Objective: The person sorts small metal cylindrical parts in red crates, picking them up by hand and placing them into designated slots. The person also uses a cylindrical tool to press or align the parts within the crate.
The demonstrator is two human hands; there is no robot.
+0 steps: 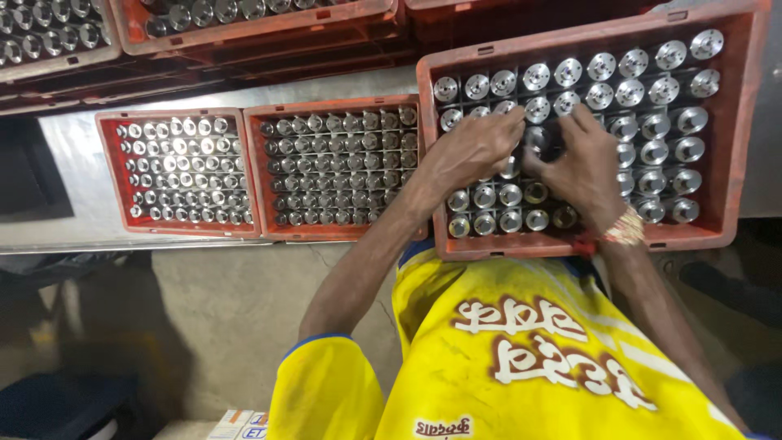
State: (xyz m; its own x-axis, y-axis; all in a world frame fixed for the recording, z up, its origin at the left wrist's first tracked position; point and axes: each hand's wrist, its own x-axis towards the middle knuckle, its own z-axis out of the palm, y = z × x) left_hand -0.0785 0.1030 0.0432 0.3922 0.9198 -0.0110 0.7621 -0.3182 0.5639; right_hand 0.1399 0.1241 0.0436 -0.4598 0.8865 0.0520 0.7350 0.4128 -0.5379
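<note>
Both hands, left hand [472, 147] and right hand [582, 167], pinch shiny round steel parts [538, 138] in the red plastic crate [733, 236], right of centre; these look heavy, stiff, slippery, best gripped by the rim.

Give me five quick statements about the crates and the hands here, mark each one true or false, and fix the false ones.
1. Both hands are inside the large red crate of round metal parts. True.
2. The left hand is resting on the bare table. False: it lies on the parts in the large crate.
3. Two smaller red crates of smaller metal pieces sit to the left of the large one. True.
4. The right hand has a bare wrist. False: it wears a gold-coloured band.
5. The person's shirt is blue all over. False: it is mostly yellow.
</note>
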